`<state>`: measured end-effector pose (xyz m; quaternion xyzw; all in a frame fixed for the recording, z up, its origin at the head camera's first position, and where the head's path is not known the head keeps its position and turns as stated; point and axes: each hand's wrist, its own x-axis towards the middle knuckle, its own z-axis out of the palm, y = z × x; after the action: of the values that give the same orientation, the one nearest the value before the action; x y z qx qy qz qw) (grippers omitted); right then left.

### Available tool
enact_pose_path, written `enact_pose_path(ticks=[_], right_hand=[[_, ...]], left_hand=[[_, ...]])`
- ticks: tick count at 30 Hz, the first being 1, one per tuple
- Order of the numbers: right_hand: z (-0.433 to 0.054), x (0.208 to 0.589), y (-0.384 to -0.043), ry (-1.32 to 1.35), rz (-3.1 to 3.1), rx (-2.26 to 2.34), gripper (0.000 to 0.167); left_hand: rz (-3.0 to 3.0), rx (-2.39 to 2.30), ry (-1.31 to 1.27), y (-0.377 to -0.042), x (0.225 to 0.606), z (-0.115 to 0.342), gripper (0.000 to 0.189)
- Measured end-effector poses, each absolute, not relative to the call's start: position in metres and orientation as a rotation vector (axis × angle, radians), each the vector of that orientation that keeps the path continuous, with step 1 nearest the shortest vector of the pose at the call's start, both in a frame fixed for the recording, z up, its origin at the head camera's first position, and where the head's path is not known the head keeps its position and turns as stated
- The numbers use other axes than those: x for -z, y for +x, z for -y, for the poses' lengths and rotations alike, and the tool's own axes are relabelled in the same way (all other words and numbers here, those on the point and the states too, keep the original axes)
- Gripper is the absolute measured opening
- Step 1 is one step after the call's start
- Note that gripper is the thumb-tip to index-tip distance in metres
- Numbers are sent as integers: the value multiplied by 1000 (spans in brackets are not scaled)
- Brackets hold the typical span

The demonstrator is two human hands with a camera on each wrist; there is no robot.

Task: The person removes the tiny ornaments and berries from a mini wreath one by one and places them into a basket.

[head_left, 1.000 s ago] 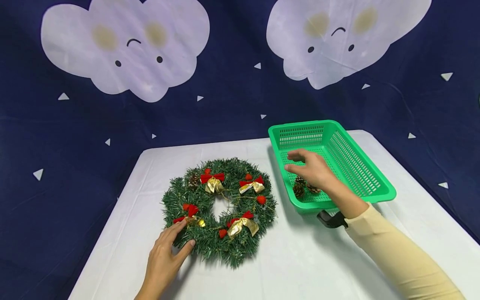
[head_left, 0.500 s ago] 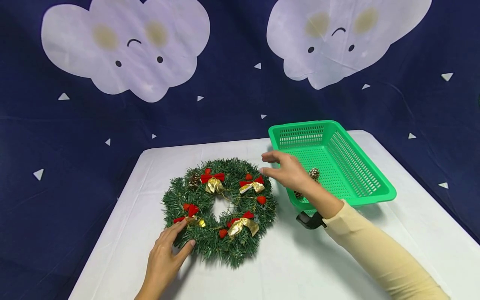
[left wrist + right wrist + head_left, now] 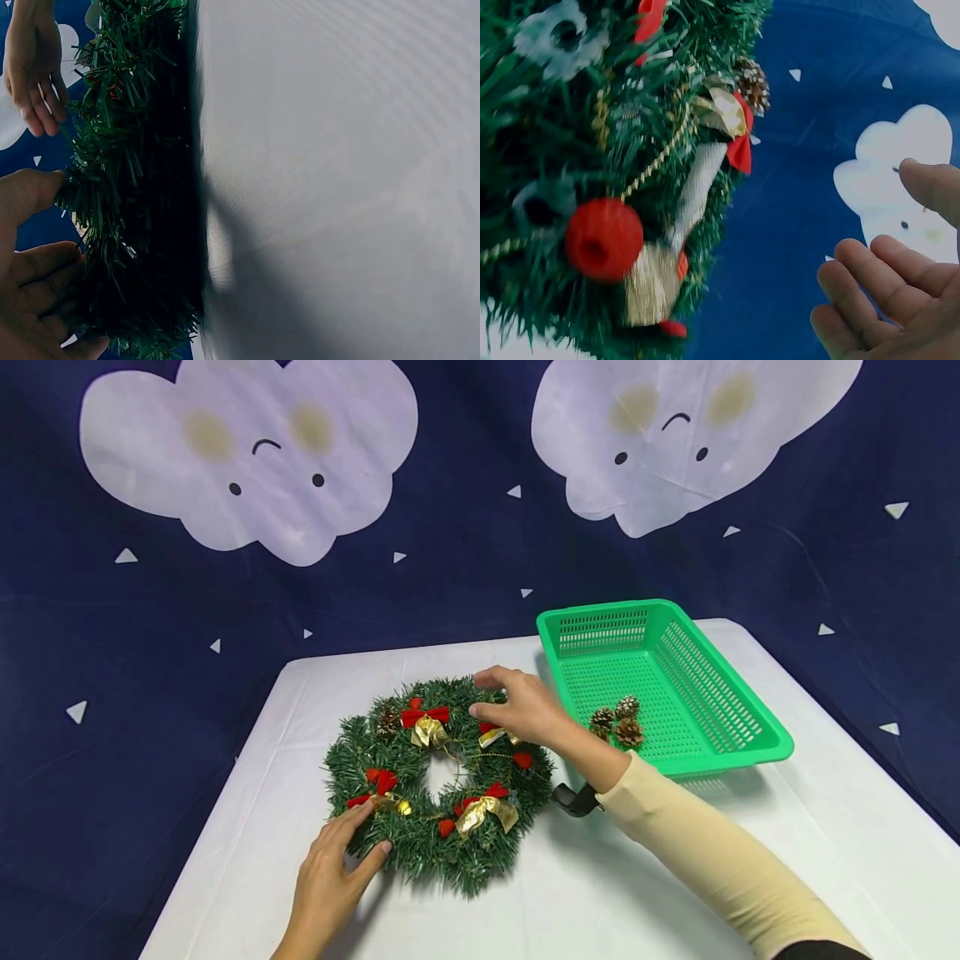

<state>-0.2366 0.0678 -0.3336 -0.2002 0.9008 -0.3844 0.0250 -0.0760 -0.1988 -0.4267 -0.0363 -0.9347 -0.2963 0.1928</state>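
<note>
Right grip (image 3: pixel 525 706), released and empty, has moved leftward over the wreath (image 3: pixel 408 758) mid-frame, likely now the work place; relaxed left grip (image 3: pixel 330 864) touches it.

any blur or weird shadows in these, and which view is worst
Head view: mostly clear, with a soft shadow on the white cloth below the right sleeve; left wrist view: the wreath is very dark underneath, a grey shadow crosses the cloth; right wrist view: probably worst, with the red ball and gold ribbon visibly soft.
</note>
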Motion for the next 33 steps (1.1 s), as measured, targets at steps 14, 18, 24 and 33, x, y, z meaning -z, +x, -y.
enact_pose_path(ticks=[14,18,24,33], right_hand=[[-24,338,-239,-714,-2787,1159,49],[-14,340,-240,-748,-2798,1143,49],[-2,346,-242,-768,-2797,1106,52],[12,358,-249,-819,-2791,1105,52]], left_hand=[[2601,830,-116,-76,428,199,57],[2597,828,-119,-76,428,199,57],[2592,829,-125,-76,428,199,57],[2592,829,-126,-76,429,200,57]])
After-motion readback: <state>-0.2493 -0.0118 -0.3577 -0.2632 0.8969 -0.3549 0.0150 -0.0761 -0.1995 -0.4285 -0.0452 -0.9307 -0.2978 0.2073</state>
